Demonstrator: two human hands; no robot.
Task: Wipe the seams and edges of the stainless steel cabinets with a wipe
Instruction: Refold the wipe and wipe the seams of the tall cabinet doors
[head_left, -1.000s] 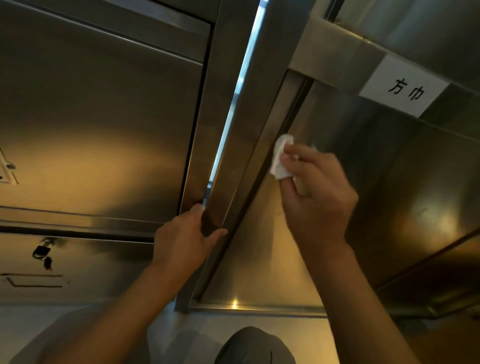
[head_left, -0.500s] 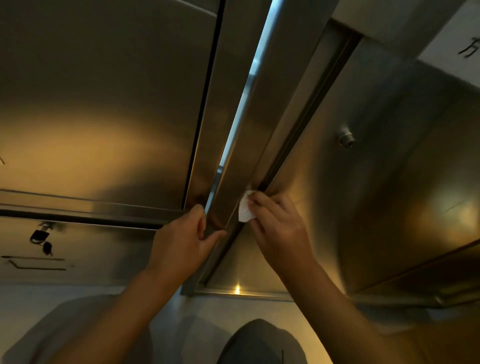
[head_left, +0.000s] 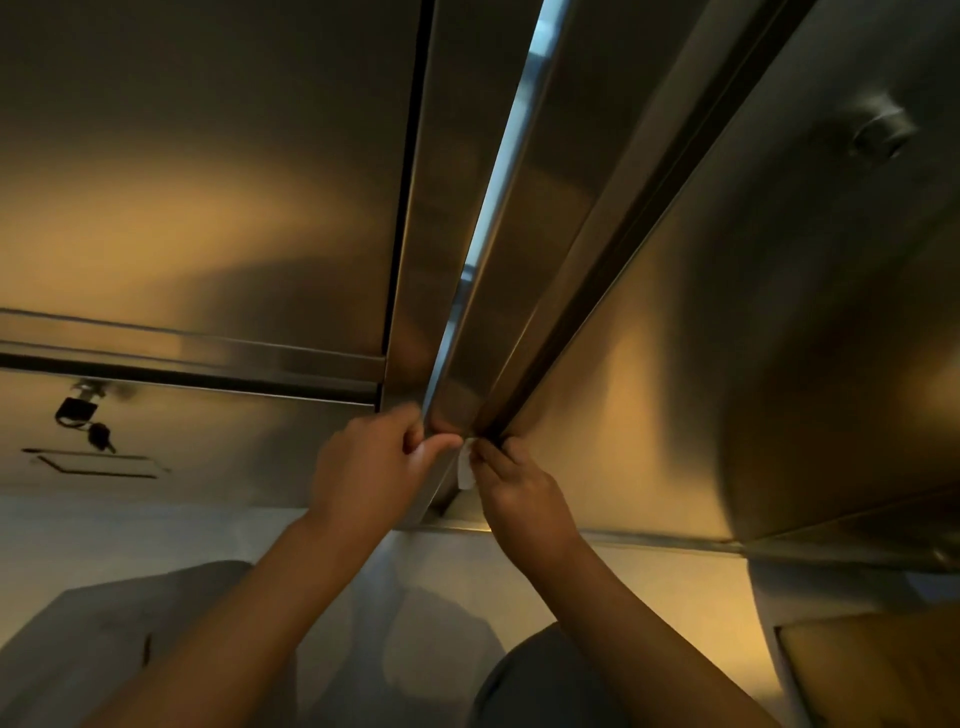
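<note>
Right hand: my right hand (head_left: 522, 499) pinches the white wipe (head_left: 465, 470) between curled fingers and presses it into the dark seam (head_left: 597, 291) at the left side of the right cabinet door (head_left: 727, 364), near that door's bottom corner.
Left hand: my left hand (head_left: 371, 467) grips the steel upright (head_left: 493, 322) just beside the wipe, thumb stretched across toward the right hand, almost touching it.
Wipe: only a small folded piece shows, sticking out to the left of my right fingertips; the rest is hidden under them.
Beyond the hands: a bright slit (head_left: 506, 150) runs up between the two cabinets; the left cabinet door (head_left: 208, 182) lies on its far side, with a small dark padlock (head_left: 78, 413) hanging below it.
Risk, snagging: I judge the wipe could catch or tear on the sheet-metal lip if I drag it hard round the corner.
Risk, fingers: with both hands this close, a slip along the edge could nick a fingertip or knock the wipe loose.
Risk, missed spot: the bottom corner of the seam is covered by my hand, so I cannot tell whether it is clean.
Writing: none readable; a blurred round fitting (head_left: 878, 132) sits on the right door, unmarked.
</note>
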